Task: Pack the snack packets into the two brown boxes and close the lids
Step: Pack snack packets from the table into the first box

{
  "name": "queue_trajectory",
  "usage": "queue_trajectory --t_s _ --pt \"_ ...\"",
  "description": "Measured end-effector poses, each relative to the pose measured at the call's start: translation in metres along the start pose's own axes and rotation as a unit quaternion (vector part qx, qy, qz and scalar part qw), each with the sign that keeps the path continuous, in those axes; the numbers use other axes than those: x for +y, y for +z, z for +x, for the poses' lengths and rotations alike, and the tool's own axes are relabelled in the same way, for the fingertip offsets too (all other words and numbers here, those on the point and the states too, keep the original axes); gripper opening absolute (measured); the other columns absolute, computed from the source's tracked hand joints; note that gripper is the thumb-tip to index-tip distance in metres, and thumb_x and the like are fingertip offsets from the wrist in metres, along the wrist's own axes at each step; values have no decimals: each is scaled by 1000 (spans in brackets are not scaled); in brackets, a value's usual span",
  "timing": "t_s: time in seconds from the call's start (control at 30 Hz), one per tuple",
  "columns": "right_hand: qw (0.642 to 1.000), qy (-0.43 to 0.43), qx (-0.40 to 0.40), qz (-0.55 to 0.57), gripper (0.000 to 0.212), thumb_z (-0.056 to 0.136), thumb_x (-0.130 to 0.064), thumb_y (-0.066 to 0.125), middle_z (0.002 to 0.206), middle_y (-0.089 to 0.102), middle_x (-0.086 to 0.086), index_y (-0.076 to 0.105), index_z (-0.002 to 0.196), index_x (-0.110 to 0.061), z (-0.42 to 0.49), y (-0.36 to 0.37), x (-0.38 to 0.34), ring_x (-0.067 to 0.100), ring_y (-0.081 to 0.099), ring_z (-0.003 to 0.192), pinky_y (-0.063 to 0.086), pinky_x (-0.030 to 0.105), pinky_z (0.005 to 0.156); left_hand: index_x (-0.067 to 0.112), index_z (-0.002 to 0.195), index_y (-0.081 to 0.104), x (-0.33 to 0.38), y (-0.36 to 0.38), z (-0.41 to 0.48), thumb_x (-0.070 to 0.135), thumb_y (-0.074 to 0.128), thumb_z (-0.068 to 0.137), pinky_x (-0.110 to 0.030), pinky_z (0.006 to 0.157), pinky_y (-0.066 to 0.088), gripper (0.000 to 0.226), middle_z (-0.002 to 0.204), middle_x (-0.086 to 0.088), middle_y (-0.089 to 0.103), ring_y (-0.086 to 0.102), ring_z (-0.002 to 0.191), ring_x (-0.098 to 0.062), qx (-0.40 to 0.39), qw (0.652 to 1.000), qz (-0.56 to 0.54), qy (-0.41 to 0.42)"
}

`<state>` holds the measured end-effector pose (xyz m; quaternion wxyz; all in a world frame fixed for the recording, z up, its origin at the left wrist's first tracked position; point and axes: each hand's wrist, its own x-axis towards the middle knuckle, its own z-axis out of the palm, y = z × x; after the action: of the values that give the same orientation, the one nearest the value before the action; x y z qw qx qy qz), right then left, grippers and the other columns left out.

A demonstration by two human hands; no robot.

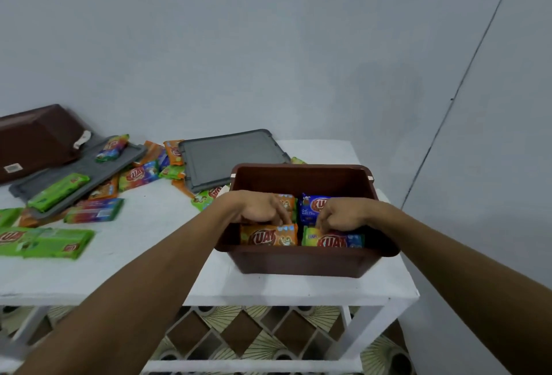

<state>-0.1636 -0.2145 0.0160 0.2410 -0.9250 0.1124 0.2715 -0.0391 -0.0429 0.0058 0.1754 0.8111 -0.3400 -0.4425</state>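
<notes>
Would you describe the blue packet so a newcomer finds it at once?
On the white table, look into the open brown box. The blue snack packet stands at its back right, behind the right hand; its neighbours are orange or multicoloured.

Open brown box (301,262): moulded plastic, smooth, faint dull sheen. Snack packets (268,237) inside it: thin printed film, glossy, catching light. Grey lid (227,156) just behind the box: plastic, matt. Second brown box (35,141) far left of it: same smooth plastic, small paper sticker. Desk (167,255) under the box: white paint, matt, slightly rough. Wall (268,46) behind: matt paint.
</notes>
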Motion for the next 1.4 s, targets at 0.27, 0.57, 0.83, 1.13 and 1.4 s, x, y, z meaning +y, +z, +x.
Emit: queue_trajectory --t_s 0.27,0.57,0.83,1.13,1.4 --pt "999 -14 4 30 29 98 -18 47 116 68 -3 71 115 -20 4 -3 8 14 65 102 54 30 90 14 111 72 -2 -2 5 17 48 97 -39 98 51 27 118 -2 69 63 112 -16 -25 998 -53 -27" --pt "979 -21 95 180 27 102 -26 42 97 74 -1 68 103 -22 12 -4 10 13 70 90 54 29 75 11 113 66 -2 1 6 33 50 99 -40 94 53 31 105 -5 73 68 101 -18 73 987 -140 38" --pt "964 -50 175 192 26 102 -31 45 89 74 2 69 101 -19 16 -10 -13 14 70 78 50 22 60 23 102 66 -7 -15 -19 36 53 97 -25 73 53 19 94 1 72 68 83 -9 227 961 -35 153" --pt "930 -127 273 209 19 98 -23 52 82 73 2 69 93 -15 50 3 -130 11 65 68 50 23 64 14 100 68 -118 -62 -84 26 55 97 -17 66 47 17 95 1 68 63 86 -12 389 908 -49 144" --pt "936 -144 262 186 17 94 -20 55 78 72 1 66 81 -20 120 53 -264 15 63 67 53 37 72 20 91 66 -290 -96 -145 17 60 93 -34 83 51 7 97 -2 68 62 90 -17 390 916 -4 96"
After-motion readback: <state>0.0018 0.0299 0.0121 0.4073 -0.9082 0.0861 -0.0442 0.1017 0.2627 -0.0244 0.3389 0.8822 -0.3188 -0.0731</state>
